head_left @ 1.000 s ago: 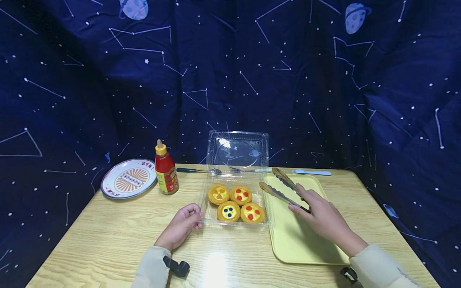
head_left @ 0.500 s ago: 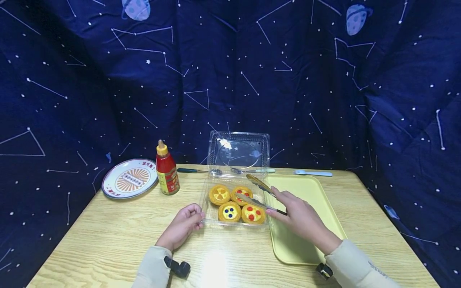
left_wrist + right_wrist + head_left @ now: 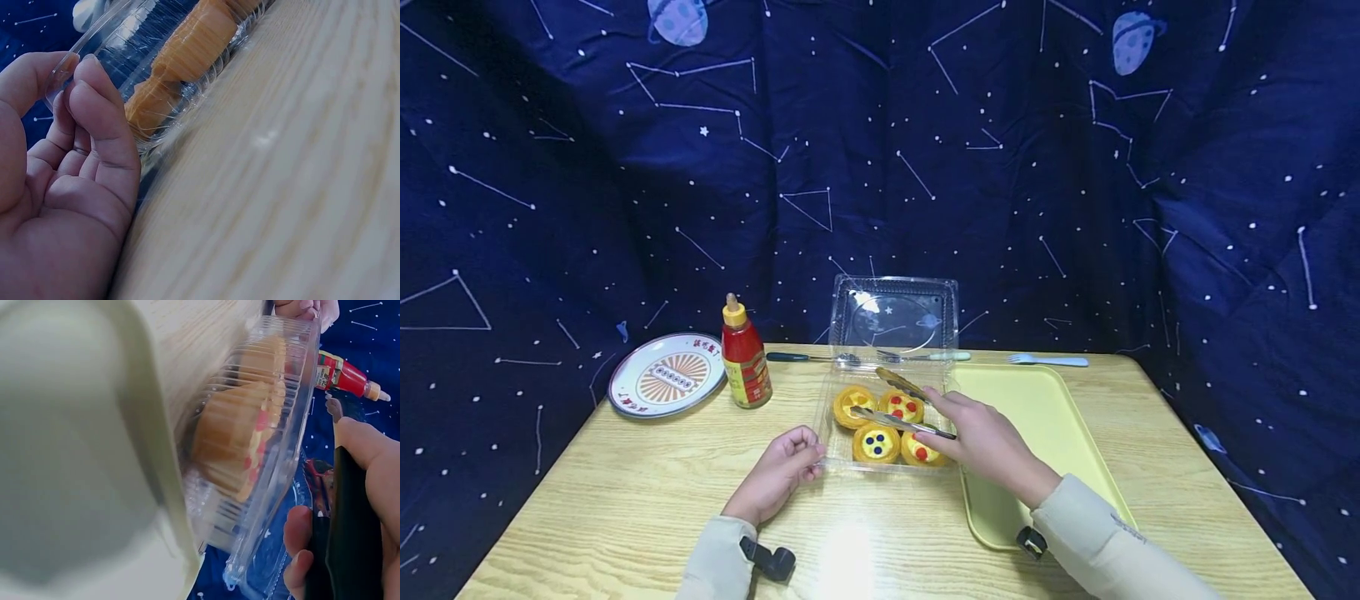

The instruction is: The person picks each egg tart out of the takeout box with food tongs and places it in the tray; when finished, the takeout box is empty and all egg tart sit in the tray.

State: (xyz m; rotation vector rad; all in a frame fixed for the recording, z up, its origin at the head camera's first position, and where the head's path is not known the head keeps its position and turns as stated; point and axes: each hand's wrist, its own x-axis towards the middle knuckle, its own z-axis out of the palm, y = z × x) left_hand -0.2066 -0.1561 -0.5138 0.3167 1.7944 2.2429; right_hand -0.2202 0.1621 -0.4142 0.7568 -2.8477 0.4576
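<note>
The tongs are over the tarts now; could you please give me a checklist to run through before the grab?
1. Lid open, standing clear of the tarts: ok.
2. Left hand steadies the box at its near-left corner: ok.
3. Right hand grips the tongs: ok.
4. Tong arms spread, one each side of the back-right tart: ok.
5. Tong tips below the tart's rim: cannot tell.
6. Tray bare beside the box: ok.
</note>
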